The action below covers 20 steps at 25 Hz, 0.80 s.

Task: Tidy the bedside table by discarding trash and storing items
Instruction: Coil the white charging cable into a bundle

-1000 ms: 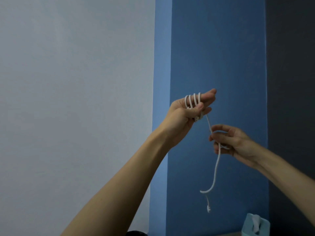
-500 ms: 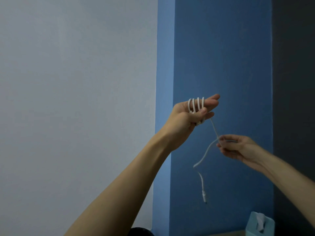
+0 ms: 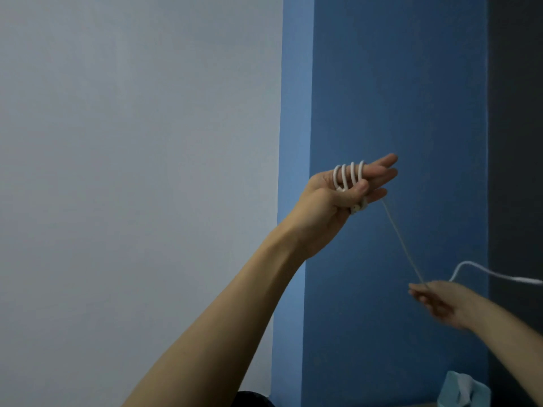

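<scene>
Standing raised in mid-air before the blue wall (image 3: 396, 83), the left hand (image 3: 326, 210) carries the white cable (image 3: 349, 174), which is wound in four visible loops round its fingers (image 3: 379, 171). Those fingers are held straight and close together, pointing up and to the right. The thumb is bent across the palm side and clamps the loops against them. A small white end piece of the cable shows just below the thumb. From the underside of the left hand, one strand of the cable runs taut, down and to the right, to the right hand (image 3: 443, 304). The right hand sits lower and well apart from the left, and it is blurred. Its fingertips appear closed in a pinch on the strand, though the exact grip is hard to read. Beyond that pinch, the free length of cable rises in a short arc and passes out of view at the right edge. Both forearms are bare. A pale grey wall (image 3: 132, 142) fills the left side and a dark panel (image 3: 517, 142) the far right. A light blue tissue box (image 3: 455, 392), with white tissue showing at its top, stands at the bottom right, below the right forearm.
</scene>
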Each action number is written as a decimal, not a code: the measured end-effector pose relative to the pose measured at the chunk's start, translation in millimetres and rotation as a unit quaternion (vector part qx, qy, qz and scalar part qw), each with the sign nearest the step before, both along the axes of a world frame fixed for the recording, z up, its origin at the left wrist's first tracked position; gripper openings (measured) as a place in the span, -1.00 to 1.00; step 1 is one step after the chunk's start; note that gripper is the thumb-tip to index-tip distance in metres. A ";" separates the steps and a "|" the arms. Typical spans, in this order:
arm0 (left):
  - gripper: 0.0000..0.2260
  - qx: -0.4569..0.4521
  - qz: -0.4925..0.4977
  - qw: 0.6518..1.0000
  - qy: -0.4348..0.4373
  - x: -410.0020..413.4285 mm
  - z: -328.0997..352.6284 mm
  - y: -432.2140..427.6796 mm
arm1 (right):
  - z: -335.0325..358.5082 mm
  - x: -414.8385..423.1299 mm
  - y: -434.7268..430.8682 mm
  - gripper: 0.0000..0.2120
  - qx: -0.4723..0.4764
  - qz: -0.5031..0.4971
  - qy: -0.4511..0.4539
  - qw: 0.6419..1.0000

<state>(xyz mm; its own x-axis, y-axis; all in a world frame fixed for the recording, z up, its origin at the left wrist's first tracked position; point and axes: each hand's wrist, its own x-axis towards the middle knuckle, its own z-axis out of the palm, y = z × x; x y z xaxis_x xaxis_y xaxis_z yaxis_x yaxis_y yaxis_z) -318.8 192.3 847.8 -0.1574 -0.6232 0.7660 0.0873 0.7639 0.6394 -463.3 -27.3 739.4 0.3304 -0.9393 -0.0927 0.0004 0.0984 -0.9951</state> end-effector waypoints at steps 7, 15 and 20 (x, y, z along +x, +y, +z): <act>-0.71 0.008 0.013 1.000 0.003 -1.3 5.8 2.9 | -31.6 0.1 -0.1 -0.70 -0.010 0.013 0.158 0.987; -0.71 0.031 -0.006 1.000 0.002 -5.1 6.4 -8.6 | 45.5 20.4 49.4 -0.40 -0.281 -0.042 0.338 0.897; -0.69 0.054 0.020 0.998 0.017 -0.3 4.9 -15.6 | 92.0 21.6 110.0 -0.45 -0.242 0.300 -0.063 0.921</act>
